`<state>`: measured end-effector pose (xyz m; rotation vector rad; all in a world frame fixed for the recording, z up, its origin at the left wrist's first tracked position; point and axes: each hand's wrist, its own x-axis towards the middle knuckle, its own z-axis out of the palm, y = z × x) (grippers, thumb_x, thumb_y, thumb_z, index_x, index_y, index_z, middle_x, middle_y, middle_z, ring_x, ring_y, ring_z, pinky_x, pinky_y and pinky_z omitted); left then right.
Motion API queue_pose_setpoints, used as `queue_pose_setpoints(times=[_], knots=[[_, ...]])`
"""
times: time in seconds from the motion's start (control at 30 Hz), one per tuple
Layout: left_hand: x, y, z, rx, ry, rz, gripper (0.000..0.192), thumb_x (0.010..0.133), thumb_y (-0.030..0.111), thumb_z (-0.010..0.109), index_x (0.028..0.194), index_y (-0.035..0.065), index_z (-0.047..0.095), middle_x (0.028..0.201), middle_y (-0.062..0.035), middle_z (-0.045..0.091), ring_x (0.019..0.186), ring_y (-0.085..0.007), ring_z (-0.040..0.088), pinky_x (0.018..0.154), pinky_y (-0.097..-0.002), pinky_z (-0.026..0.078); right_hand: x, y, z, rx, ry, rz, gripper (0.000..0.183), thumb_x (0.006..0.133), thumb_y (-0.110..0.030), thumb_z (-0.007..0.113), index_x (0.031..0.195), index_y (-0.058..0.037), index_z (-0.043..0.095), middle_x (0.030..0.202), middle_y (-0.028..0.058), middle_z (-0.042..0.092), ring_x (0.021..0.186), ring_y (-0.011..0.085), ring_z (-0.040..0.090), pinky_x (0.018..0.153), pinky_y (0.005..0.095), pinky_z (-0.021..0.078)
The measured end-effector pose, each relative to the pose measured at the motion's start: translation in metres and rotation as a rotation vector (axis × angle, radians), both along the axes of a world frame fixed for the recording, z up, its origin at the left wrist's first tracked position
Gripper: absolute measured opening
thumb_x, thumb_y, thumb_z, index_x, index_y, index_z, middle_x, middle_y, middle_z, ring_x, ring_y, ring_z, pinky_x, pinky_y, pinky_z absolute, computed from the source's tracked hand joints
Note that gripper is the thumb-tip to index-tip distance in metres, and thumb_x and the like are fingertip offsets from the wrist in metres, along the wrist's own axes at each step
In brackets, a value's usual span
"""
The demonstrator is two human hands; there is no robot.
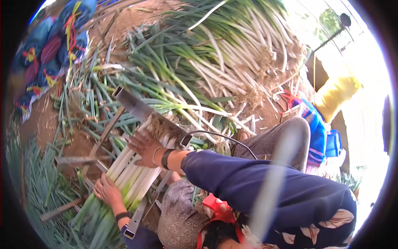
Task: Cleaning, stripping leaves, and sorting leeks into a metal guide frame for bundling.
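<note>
A bundle of thick green onions [132,179] lies side by side across a metal frame, white shanks towards the top and green leaves towards the bottom. Its fibrous roots [161,127] sit against a square-tube metal bar [140,107]. My right hand [146,147] rests flat on the shanks near the roots, fingers spread. Lower down, my left hand [108,190] curls over the bundle's left edge where white turns to green. Both wrists wear dark bands. The undersides of the onions and of my left fingers are hidden.
Loose green onions [217,59] are heaped on the soil beyond the frame. Cut leaves [37,177] cover the ground at left. Blue rolled bundles with coloured ties [46,53] stand at upper left. A black cable [224,135] runs past my right forearm; a yellow sack [337,93] stands at right.
</note>
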<state>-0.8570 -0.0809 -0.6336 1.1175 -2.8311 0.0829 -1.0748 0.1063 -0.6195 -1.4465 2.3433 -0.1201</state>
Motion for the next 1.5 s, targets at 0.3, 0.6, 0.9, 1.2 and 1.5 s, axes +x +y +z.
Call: queue_pose_setpoints(times=[0.3, 0.6, 0.9, 1.2, 1.5], knots=[[-0.017, -0.003, -0.024, -0.040, -0.031, -0.001, 0.031, 0.104, 0.027, 0.051, 0.132, 0.0155, 0.060, 0.128, -0.0094, 0.059, 0.129, -0.0273, 0.050, 0.116, -0.0466, 0.029, 0.032, 0.139, 0.050, -0.451, -0.467, 0.404, 0.041, 0.092, -0.033, 0.063, 0.123, -0.0074, 0.061, 0.118, 0.0140, 0.061, 0.106, 0.0333, 0.056, 0.091, 0.0496, 0.0458], [-0.056, 0.013, -0.025, -0.073, -0.173, 0.093, 0.036, 0.108, 0.030, 0.042, 0.134, 0.0138, 0.060, 0.133, -0.0093, 0.058, 0.132, -0.0274, 0.048, 0.117, -0.0466, 0.028, -0.326, 0.324, 0.165, -0.470, -0.678, -0.809, 0.034, 0.095, -0.020, 0.063, 0.127, -0.0101, 0.068, 0.123, 0.0082, 0.069, 0.107, 0.0195, 0.067, 0.095, 0.0307, 0.0552], [-0.142, 0.076, 0.027, 0.019, -0.291, 0.194, 0.039, 0.110, 0.030, 0.035, 0.135, 0.0117, 0.058, 0.131, -0.0109, 0.058, 0.130, -0.0286, 0.048, 0.117, -0.0473, 0.028, -0.657, 0.513, 0.111, 0.122, 0.689, -1.290, 0.067, 0.090, -0.044, 0.066, 0.143, -0.0056, 0.052, 0.136, 0.0267, 0.059, 0.129, 0.0368, 0.056, 0.108, 0.0468, 0.0445], [-0.147, 0.077, 0.026, 0.018, -0.286, 0.156, 0.039, 0.110, 0.029, 0.033, 0.135, 0.0109, 0.057, 0.130, -0.0125, 0.057, 0.130, -0.0308, 0.048, 0.117, -0.0490, 0.027, -0.622, 0.462, 0.106, 0.092, 0.386, -1.153, 0.046, 0.091, -0.045, 0.062, 0.105, -0.0033, 0.074, 0.103, 0.0202, 0.074, 0.093, 0.0369, 0.072, 0.084, 0.0437, 0.0570], [-0.084, 0.021, -0.037, -0.071, -0.150, 0.052, 0.037, 0.108, 0.030, 0.039, 0.134, 0.0127, 0.058, 0.132, -0.0100, 0.058, 0.130, -0.0286, 0.049, 0.116, -0.0473, 0.028, -0.246, 0.420, -0.052, -0.326, -1.058, -1.001, 0.020, 0.085, -0.019, 0.072, 0.099, -0.0057, 0.070, 0.093, 0.0085, 0.072, 0.085, 0.0237, 0.069, 0.076, 0.0361, 0.0564]])
